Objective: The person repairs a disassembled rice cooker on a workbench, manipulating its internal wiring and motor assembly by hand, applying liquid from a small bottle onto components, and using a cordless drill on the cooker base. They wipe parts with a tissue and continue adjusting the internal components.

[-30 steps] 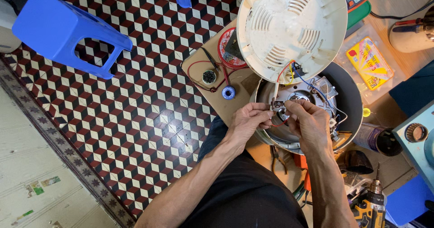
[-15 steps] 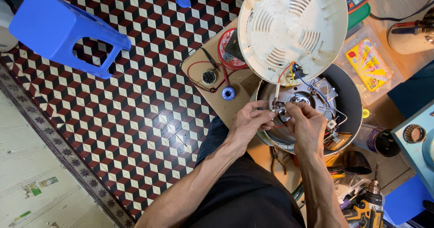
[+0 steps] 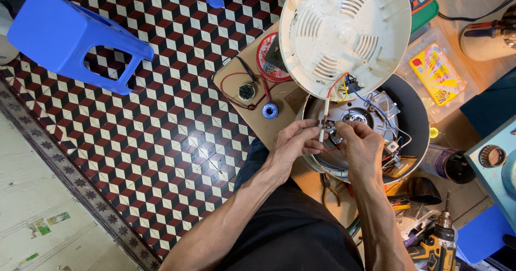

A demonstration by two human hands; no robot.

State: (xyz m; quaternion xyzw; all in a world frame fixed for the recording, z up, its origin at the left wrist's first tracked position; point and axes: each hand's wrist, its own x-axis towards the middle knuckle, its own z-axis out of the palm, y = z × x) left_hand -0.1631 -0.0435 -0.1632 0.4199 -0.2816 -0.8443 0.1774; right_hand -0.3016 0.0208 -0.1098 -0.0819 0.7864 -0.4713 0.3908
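Both hands' fingers stay pinched on the white-sleeved wire (image 3: 324, 121), left hand (image 3: 293, 145) and right hand (image 3: 361, 146) barely shifted.

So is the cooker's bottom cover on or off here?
Off: the white base cover is tipped up clear of the cooker body, tethered by wires, with the internals exposed.

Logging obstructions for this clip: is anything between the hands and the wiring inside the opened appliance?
Nothing visible. The left hand and right hand already pinch the white-sleeved wire over the open appliance body; the cream base cover is tilted up behind.
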